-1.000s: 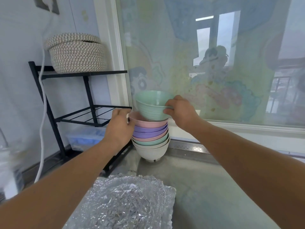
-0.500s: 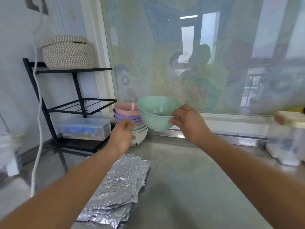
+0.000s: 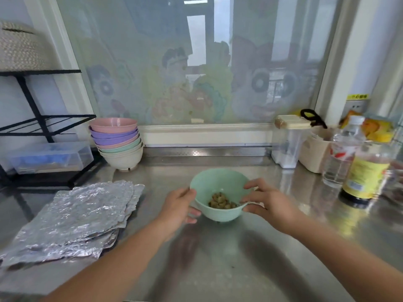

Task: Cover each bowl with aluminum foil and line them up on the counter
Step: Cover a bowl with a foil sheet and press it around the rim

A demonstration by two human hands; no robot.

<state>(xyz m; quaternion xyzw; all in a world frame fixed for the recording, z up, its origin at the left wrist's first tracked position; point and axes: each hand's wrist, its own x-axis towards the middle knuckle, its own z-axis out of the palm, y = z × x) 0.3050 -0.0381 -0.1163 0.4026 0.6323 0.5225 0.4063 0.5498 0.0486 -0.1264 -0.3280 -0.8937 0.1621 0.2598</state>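
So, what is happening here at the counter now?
A person holds a mint green bowl with both hands, the left hand and the right hand on opposite sides of its rim. It holds some small greenish-brown food and is not yet covered. A pile of foil sheets lies to the left, and a stack of bowls waits by the window.

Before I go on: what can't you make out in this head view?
- Lower bowls of the stack: nested, insides hidden.
- Green bowl base: counter contact unclear, held by left hand and right hand.
- Bottle label: blurred.
- Foil sheets: count unclear.
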